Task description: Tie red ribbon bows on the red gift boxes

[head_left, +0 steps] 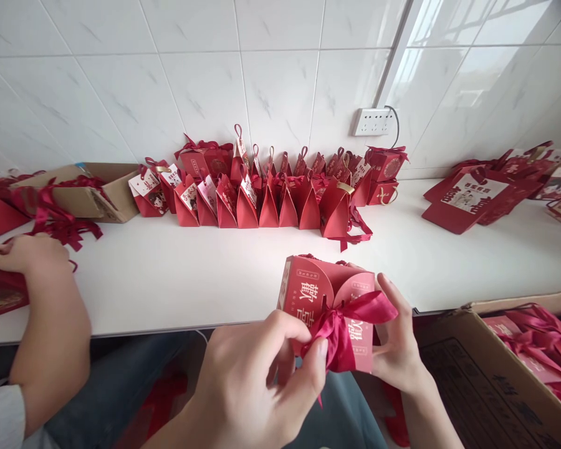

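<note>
A red gift box (290, 290) with white lettering is held up above the table's front edge. Its two rounded flaps meet on top, where a dark red satin ribbon (339, 337) is tied in a bow. My left hand (266, 368) pinches the ribbon between thumb and forefinger at the left of the knot. Around the box's right side, my right hand (397, 349) grips it, with some fingers hidden behind it. One loop of the bow stretches right toward the right hand's fingers.
Several small red bags (247, 209) stand in rows by the tiled wall. More red boxes (472, 193) are piled at the right. A carton (453, 349) of ribboned boxes stands front right. At the left, another person's hand (42, 255) works over a red box near an open carton (116, 206).
</note>
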A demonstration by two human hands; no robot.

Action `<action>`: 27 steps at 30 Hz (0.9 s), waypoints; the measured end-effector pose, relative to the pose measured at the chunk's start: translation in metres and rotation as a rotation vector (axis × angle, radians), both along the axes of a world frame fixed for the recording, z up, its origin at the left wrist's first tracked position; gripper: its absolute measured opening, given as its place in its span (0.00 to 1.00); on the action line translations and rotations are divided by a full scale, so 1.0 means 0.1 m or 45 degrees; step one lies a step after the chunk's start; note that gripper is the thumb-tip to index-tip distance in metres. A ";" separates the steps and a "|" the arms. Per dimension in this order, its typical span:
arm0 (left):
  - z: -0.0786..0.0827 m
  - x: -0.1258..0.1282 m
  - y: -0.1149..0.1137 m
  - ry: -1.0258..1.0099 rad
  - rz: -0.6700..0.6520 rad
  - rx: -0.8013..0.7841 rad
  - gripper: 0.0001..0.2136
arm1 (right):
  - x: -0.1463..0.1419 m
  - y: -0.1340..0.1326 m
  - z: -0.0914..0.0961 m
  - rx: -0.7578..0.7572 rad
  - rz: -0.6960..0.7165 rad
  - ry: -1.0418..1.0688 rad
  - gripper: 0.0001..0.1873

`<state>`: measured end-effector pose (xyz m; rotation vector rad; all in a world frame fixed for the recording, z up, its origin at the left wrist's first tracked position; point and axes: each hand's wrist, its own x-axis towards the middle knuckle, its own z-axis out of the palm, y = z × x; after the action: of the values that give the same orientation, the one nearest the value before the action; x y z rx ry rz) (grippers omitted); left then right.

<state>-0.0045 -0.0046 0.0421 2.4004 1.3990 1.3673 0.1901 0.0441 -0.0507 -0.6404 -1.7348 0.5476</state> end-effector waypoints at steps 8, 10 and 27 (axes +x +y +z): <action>0.00 0.00 0.01 0.003 -0.059 0.047 0.06 | 0.01 -0.01 0.00 0.028 -0.029 -0.021 0.53; 0.00 0.00 0.03 -0.004 -0.086 0.040 0.06 | 0.01 -0.01 0.00 0.033 -0.044 -0.027 0.53; -0.40 -0.23 0.83 -0.398 0.162 -0.601 0.09 | 0.09 0.28 0.09 -0.741 0.156 0.631 0.38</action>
<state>-0.0272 0.0789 0.0022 1.7510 1.5857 1.1985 0.1994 0.0719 -0.0422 -0.7228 -1.1444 1.2117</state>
